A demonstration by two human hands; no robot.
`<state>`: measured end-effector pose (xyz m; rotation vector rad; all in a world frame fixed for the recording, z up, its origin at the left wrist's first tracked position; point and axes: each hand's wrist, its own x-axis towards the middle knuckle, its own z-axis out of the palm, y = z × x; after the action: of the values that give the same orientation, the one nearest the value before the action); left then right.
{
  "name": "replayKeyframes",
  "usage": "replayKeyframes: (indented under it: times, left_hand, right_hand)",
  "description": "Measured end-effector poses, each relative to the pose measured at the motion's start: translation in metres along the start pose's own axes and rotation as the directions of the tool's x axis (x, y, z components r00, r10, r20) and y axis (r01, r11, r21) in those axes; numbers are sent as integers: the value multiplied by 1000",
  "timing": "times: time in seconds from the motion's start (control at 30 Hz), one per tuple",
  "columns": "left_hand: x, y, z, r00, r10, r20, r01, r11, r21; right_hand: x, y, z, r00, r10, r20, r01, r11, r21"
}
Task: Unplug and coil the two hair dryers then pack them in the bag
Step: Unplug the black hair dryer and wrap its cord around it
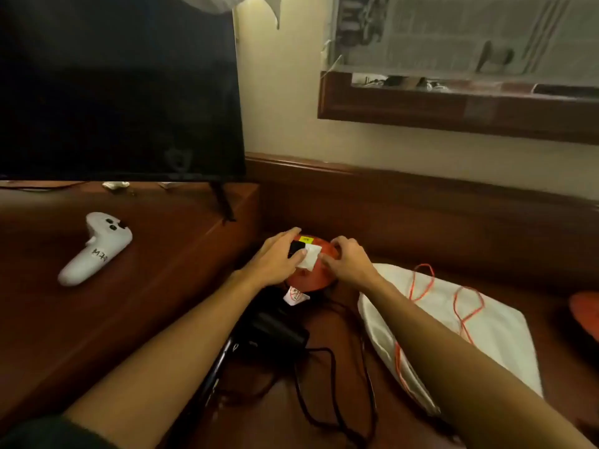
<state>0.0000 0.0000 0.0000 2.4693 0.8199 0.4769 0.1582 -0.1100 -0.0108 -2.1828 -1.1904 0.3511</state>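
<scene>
A round red socket hub [303, 280] lies on the low wooden surface, with a black plug [295, 247] and a white plug [310, 258] stuck in its top. My left hand [275, 259] grips the black plug between fingers and thumb. My right hand [348, 262] curls over the hub's right edge and holds it. A black hair dryer [275, 332] lies just in front of the hub, its black cord [327, 400] looping toward me. The white drawstring bag [486, 322] with an orange cord [421, 283] lies flat to the right. A white tag [295, 295] hangs below the hub.
A white game controller [97, 247] rests on the raised wooden desk [146, 286] at left, beneath a dark TV screen [120, 92]. An orange-red object [585, 314] shows at the far right edge, blurred. A wooden ledge [421, 189] runs along the wall behind.
</scene>
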Motion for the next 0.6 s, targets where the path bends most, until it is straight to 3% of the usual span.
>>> replayKeyframes:
  times: [0.07, 0.17, 0.4, 0.6]
  left_hand:
    - [11, -6, 1, 999, 33, 32, -33, 999, -5]
    - [20, -17, 6, 996, -14, 91, 13, 1000, 3]
    - [18, -21, 20, 998, -50, 44, 51, 999, -16]
    - [21, -23, 20, 997, -48, 63, 48, 999, 11]
  right_hand:
    - [11, 2, 6, 998, 26, -51, -23, 999, 44]
    - [25, 8, 19, 999, 37, -21, -35, 991, 126]
    - [38, 20, 33, 998, 66, -8, -57, 908, 415]
    - [34, 21, 47, 989, 140, -50, -95, 854, 511]
